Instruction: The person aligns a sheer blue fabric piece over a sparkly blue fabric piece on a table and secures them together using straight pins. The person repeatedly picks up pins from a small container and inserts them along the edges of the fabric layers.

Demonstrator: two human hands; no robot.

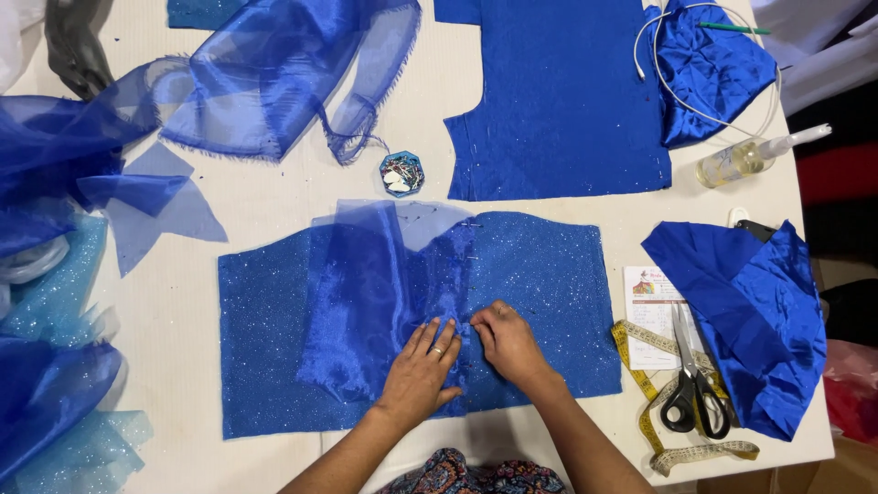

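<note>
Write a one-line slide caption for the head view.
Both hands, left and right, press sheer blue organza onto glittery blue fabric, scissors lying nearby.
</note>
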